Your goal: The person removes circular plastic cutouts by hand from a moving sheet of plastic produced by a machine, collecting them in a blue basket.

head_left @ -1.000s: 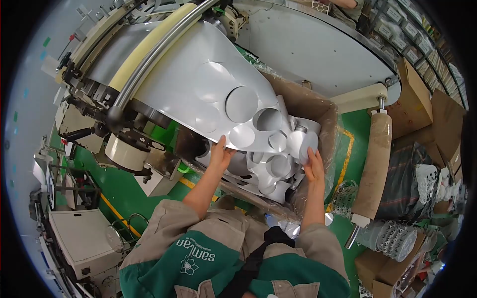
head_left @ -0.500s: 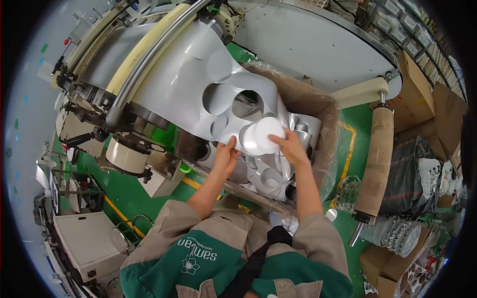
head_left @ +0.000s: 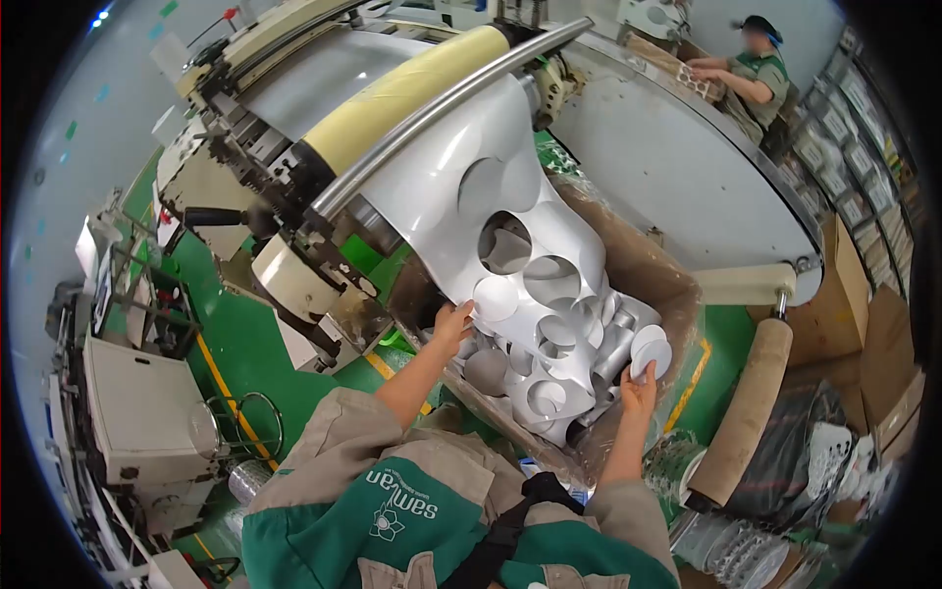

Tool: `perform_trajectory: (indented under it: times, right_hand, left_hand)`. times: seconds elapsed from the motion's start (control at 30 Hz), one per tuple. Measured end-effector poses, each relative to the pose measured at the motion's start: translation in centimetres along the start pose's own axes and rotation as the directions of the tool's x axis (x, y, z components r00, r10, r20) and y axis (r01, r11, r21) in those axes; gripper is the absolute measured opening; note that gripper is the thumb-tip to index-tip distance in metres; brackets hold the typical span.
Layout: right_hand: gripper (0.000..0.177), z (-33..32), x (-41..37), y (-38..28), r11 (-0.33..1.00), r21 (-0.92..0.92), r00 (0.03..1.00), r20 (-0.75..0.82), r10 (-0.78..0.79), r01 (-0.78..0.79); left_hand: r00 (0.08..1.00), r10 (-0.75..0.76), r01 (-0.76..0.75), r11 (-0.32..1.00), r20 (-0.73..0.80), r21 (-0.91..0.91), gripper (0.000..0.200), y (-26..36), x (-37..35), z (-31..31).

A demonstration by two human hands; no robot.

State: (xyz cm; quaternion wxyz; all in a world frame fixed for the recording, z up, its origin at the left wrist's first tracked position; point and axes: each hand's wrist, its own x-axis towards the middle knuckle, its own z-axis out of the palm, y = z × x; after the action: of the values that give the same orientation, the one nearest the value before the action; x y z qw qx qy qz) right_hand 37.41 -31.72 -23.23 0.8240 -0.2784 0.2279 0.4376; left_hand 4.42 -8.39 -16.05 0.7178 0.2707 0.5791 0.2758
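A glossy silver sheet [head_left: 442, 177] with round holes hangs from the machine's roller into a lined cardboard box [head_left: 677, 324]. My left hand [head_left: 451, 330] pinches the sheet's left edge, its fingertips right at the rim of a pale round disc [head_left: 496, 300] that overlaps the sheet. Over the box's right side, my right hand [head_left: 639, 391] is closed on white discs [head_left: 652, 359], two of which show overlapping. Crumpled, punched sheet scrap [head_left: 549, 393] lies folded below, between my hands.
The machine's yellow roller [head_left: 412, 83] and metal bar [head_left: 451, 113] cross above the sheet. A brown roll [head_left: 746, 412] stands out at right, near cardboard boxes [head_left: 834, 324]. A white cabinet [head_left: 142, 407] is at left. Another person [head_left: 756, 83] works at back right.
My right hand has moved right and down, carrying the white discs away from the sheet. My left hand stays at the sheet's edge. The head view has shifted, bringing the other person into fuller view.
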Motion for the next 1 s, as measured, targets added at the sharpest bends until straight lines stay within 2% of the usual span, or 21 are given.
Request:
perform_trajectory:
  times: [0.07, 0.1, 0.13, 0.17, 0.27, 0.33, 0.37, 0.4, 0.47, 0.53, 0.57, 0.6, 0.67, 0.7, 0.77, 0.8, 0.83, 0.87, 0.93, 0.97, 1.0]
  right_hand:
    - [0.038, 4.1, -1.5, 0.7, 0.978, -0.182, 0.990, 0.117, -0.077, 0.098]
    - [0.039, 7.7, -3.8, 1.9, 0.935, -0.307, 0.976, 0.177, -0.128, 0.178]
    - [0.040, 10.9, -5.8, 3.6, 0.895, -0.389, 0.956, 0.268, -0.118, 0.220]
    - [0.040, 12.1, -5.5, 5.1, 0.856, -0.472, 0.937, 0.347, -0.040, 0.211]
    - [0.040, 18.2, -6.7, 10.1, 0.737, -0.637, 0.857, 0.489, 0.159, 0.226]
    - [0.038, 21.9, -7.3, 13.9, 0.723, -0.623, 0.778, 0.597, 0.194, 0.297]
    - [0.039, 23.2, -7.0, 15.2, 0.700, -0.648, 0.751, 0.612, 0.247, 0.298]
    - [0.040, 24.1, -6.4, 16.4, 0.676, -0.674, 0.723, 0.622, 0.301, 0.299]
    - [0.042, 25.5, -6.1, 18.3, 0.633, -0.710, 0.672, 0.633, 0.383, 0.308]
    - [0.045, 25.4, -5.0, 19.3, 0.496, -0.798, 0.658, 0.581, 0.479, 0.343]
    - [0.046, 25.4, -4.9, 19.4, 0.507, -0.813, 0.658, 0.552, 0.513, 0.287]
    - [0.046, 25.2, -4.9, 19.3, 0.580, -0.768, 0.578, 0.613, 0.540, 0.273]
    - [0.044, 24.5, -4.5, 19.1, 0.614, -0.740, 0.563, 0.641, 0.522, 0.274]
    - [0.044, 23.8, -4.3, 18.9, 0.626, -0.733, 0.628, 0.624, 0.466, 0.264]
    - [0.043, 22.6, -4.1, 17.7, 0.660, -0.706, 0.752, 0.575, 0.323, 0.257]
    - [0.042, 22.2, -4.1, 16.6, 0.740, -0.638, 0.760, 0.584, 0.286, 0.211]
    - [0.044, 21.3, -3.7, 15.6, 0.808, -0.573, 0.829, 0.513, 0.221, 0.139]
    - [0.045, 20.2, -2.9, 14.5, 0.867, -0.493, 0.888, 0.427, 0.167, 0.075]
    - [0.044, 18.8, -0.9, 12.1, 0.912, -0.405, 0.923, 0.372, 0.102, 0.063]
    - [0.041, 21.2, -3.7, 12.1, 0.917, -0.372, 0.941, 0.339, -0.009, 0.142]
    - [0.040, 23.2, -5.4, 12.7, 0.879, -0.418, 0.855, 0.518, 0.021, 0.231]
  left_hand:
    - [0.901, 0.422, -0.413, 0.905, -0.098, 0.104, 0.075, -0.6, 1.1, -2.6]
    - [0.843, 0.453, -0.435, 0.891, -0.289, 0.129, 0.084, 2.8, -2.8, -1.3]
    - [0.754, 0.612, -0.586, 0.791, -0.241, 0.175, 0.084, 5.1, -2.9, -1.6]
    - [0.637, 0.738, -0.741, 0.666, -0.220, 0.088, 0.070, 6.9, -1.9, -1.7]
    - [0.739, 0.673, -0.673, 0.734, -0.037, -0.094, 0.049, 12.0, -3.1, -0.3]
    - [0.733, 0.676, -0.678, 0.720, -0.070, -0.144, 0.034, 12.4, -3.5, 1.2]
    - [0.785, 0.618, -0.610, 0.761, -0.041, -0.221, 0.034, 12.7, -5.4, 2.1]
    - [0.772, 0.634, -0.630, 0.755, -0.044, -0.183, 0.034, 12.3, -6.6, 2.8]
    - [0.821, 0.566, -0.545, 0.817, 0.074, -0.189, 0.033, 11.0, -6.0, 2.7]
    - [0.876, 0.464, -0.394, 0.846, 0.133, -0.361, 0.031, 10.5, -6.7, 3.2]
    - [0.872, 0.461, -0.385, 0.854, 0.165, -0.351, 0.027, 10.5, -6.9, 3.3]
    - [0.886, 0.438, -0.375, 0.870, 0.152, -0.320, 0.024, 10.4, -7.1, 3.5]
    - [0.884, 0.401, -0.317, 0.892, 0.240, -0.322, 0.024, 11.0, -8.2, 3.3]
    - [0.886, 0.361, -0.276, 0.915, 0.290, -0.294, 0.033, 10.7, -7.2, 2.9]
    - [0.898, 0.418, -0.358, 0.875, 0.136, -0.326, 0.033, 11.4, -8.1, 3.1]
    - [0.895, 0.442, -0.398, 0.854, 0.065, -0.334, 0.033, 11.9, -8.4, 3.3]
    - [0.856, 0.514, -0.500, 0.805, -0.045, -0.320, 0.037, 12.6, -7.5, 2.8]
    - [0.776, 0.627, -0.596, 0.698, -0.061, -0.397, 0.036, 13.5, -6.9, 2.4]
    - [0.722, 0.690, -0.636, 0.635, -0.049, -0.439, 0.030, 14.5, -4.5, 1.0]
    - [0.715, 0.699, -0.644, 0.644, -0.025, -0.412, 0.027, 14.7, -4.5, 0.9]
    - [0.711, 0.703, -0.649, 0.658, 0.003, -0.383, 0.024, 14.5, -4.5, 0.8]
